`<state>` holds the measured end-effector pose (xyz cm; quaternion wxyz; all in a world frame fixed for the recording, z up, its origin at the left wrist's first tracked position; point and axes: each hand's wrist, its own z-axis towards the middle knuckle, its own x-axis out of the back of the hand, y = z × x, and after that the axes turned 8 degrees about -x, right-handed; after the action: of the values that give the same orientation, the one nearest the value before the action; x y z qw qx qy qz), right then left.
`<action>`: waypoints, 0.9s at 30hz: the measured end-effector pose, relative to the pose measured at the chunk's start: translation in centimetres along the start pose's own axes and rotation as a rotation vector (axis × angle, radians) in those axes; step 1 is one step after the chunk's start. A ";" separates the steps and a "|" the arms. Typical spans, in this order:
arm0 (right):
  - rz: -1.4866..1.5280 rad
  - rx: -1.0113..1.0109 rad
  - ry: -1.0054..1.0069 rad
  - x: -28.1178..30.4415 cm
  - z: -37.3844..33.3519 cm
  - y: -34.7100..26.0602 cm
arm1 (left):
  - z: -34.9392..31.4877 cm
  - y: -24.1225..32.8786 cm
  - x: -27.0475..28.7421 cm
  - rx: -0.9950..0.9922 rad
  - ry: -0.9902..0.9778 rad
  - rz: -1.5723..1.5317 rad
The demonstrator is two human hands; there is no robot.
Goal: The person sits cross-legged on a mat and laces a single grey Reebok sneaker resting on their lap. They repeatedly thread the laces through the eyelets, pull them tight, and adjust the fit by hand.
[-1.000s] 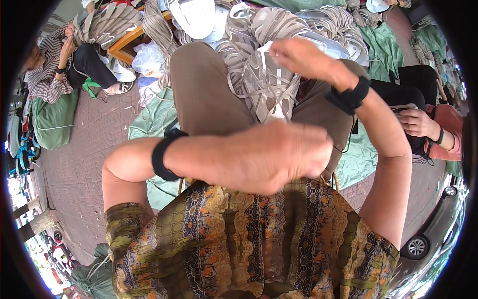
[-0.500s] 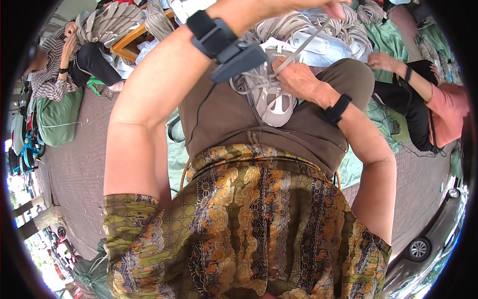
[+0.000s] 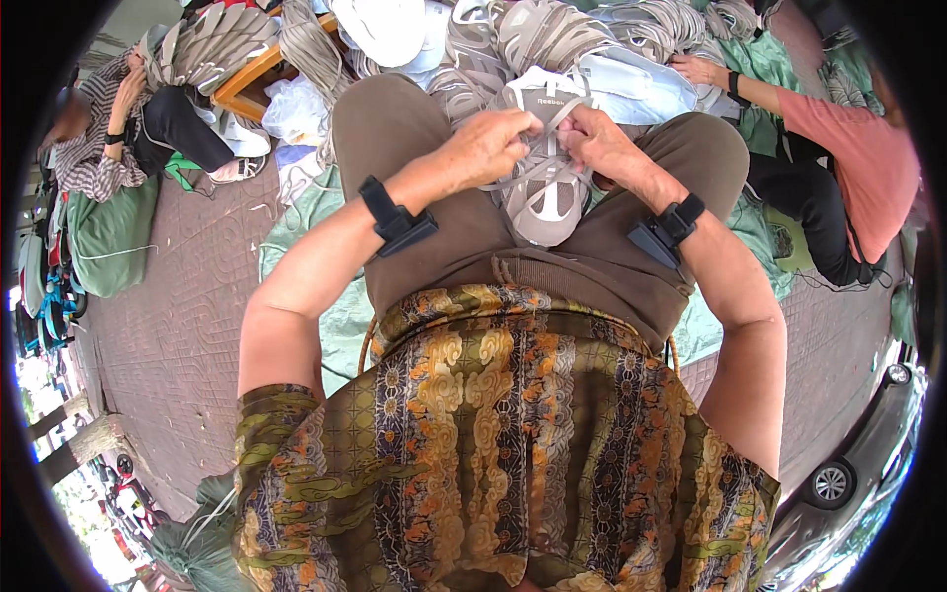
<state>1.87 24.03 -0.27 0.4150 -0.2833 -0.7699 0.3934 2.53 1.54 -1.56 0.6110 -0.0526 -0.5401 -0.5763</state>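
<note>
A grey-beige sneaker upper [image 3: 547, 202] with white trim rests between my knees, its toe toward me. A flat pale shoelace [image 3: 570, 107] runs through its eyelets and loops out at the sides. From the left, my left hand [image 3: 493, 148] reaches over the middle of the upper, fingertips pinched on the lace. Close beside it, my right hand [image 3: 604, 150] has thumb and fingers closed on the lace near the tongue. What lies exactly between the fingertips is partly hidden.
Bundled sneaker uppers [image 3: 547, 35] and a pale blue sheet [image 3: 631, 89] lie beyond my knees. A wooden stool [image 3: 242, 94] and a clear plastic bag [image 3: 294, 111] are at far left. One person [image 3: 99, 148] sits left, another [image 3: 838, 168] right. A grey car [image 3: 848, 493] stands at lower right.
My left hand has come down from the upper right, where it stretched a lace out, to the left side of the sneaker upper. My right hand stays near the eyelets.
</note>
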 end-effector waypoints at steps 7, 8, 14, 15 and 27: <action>0.336 0.132 -0.090 -0.2 -2.0 -2.4 | 1.2 -2.0 -2.3 0.214 -0.088 -0.048; 0.324 0.153 -0.124 0.0 -2.7 -4.2 | 1.2 -2.4 -2.6 0.206 -0.084 -0.086; 0.227 0.472 -0.219 -1.9 -4.2 -14.5 | 0.5 -1.8 -2.3 0.178 0.072 -0.096; 0.235 0.481 -0.221 -2.0 -3.6 -14.5 | 0.4 -2.2 -2.3 0.129 0.090 -0.042; -0.193 0.402 0.293 0.7 -3.8 -7.2 | 2.1 2.4 2.8 0.546 0.184 -0.906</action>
<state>3.98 22.15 7.36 0.6058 -0.1743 -0.6313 0.4518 2.37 1.98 2.71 0.3374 0.3972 -0.5831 -0.6232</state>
